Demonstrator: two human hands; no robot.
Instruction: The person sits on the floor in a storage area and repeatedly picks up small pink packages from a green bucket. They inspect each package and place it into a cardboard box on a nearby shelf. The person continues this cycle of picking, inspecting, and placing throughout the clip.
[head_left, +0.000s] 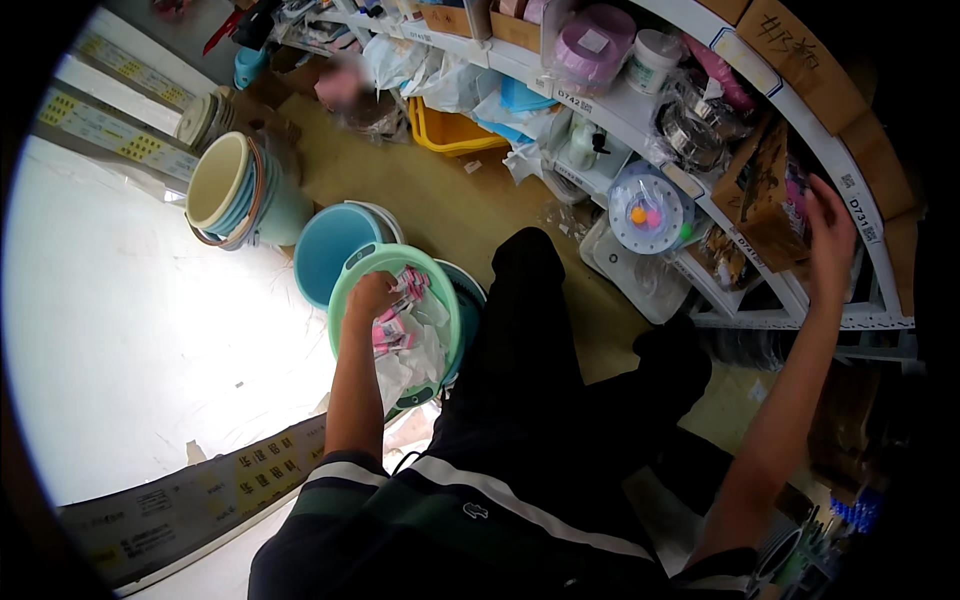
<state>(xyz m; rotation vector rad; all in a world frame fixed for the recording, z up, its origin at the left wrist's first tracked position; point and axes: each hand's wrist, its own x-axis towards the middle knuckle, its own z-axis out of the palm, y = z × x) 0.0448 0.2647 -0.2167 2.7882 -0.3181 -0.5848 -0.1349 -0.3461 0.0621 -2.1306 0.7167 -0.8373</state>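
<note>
My left hand (373, 294) is inside a green plastic basin (338, 328), its fingers at several small pink-and-white packets (409, 283). Whether it grips one cannot be told. More pink packets (390, 335) and crumpled white plastic bags (426, 358) lie in the basin. My right hand (830, 225) reaches out to the shelf on the right, beside an opened cardboard box (776, 217) with pink packaging (796, 196) at its opening. The fingertips touch or nearly touch that packaging; any grip is hidden.
A blue bucket (330, 251) stands against the basin, with stacked cream and blue buckets (216, 180) beyond. Shelving (589, 112) holds purple plastic basins (592, 49), a white tub (651, 64) and wrapped metal ware (690, 127). A yellow crate (450, 135) is under it. Cardboard boxes (802, 64) line the upper right.
</note>
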